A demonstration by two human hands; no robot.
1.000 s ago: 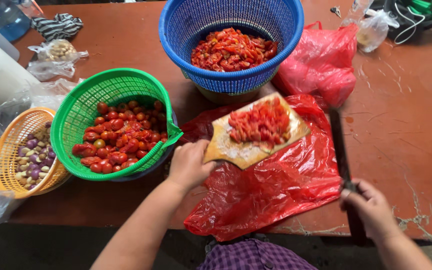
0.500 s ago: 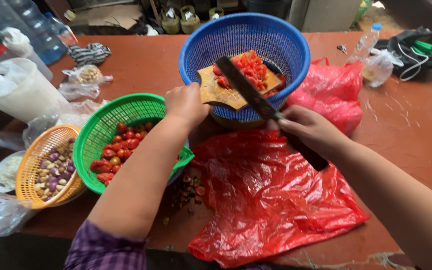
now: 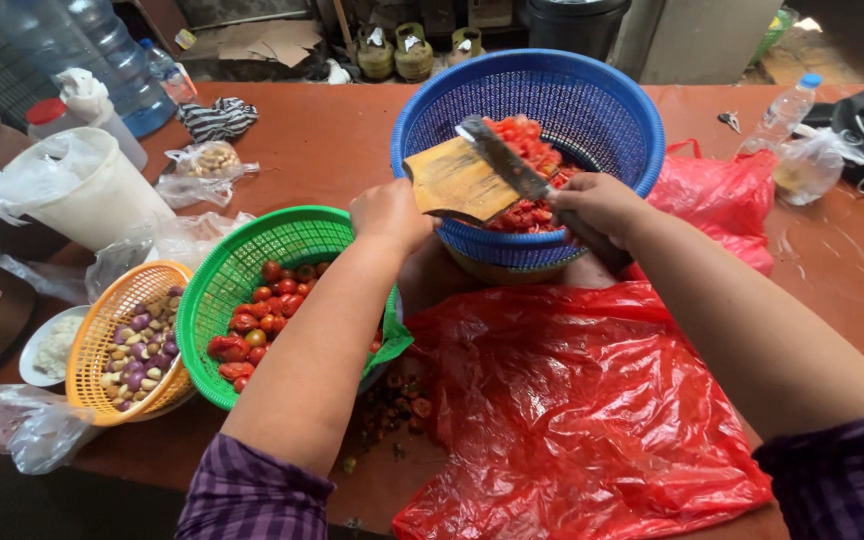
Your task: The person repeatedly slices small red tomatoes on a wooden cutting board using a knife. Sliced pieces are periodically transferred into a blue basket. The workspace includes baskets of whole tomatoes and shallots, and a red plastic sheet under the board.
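The left hand (image 3: 390, 213) grips the near edge of the bare wooden cutting board (image 3: 455, 182), tilted over the round blue plastic basket (image 3: 612, 110) (chopped red pieces inside). The right hand (image 3: 600, 207) grips the long steel knife (image 3: 507, 160), its blade lying diagonally across the board's far edge.

The wooden cutting board (image 3: 455, 183) is tilting over the rim of the blue basket (image 3: 592, 110), its face scraped bare; the dark cleaver (image 3: 507, 165) is lying slantwise across its edge; chopped red tomato pieces (image 3: 522, 175) are heaping inside the basket.
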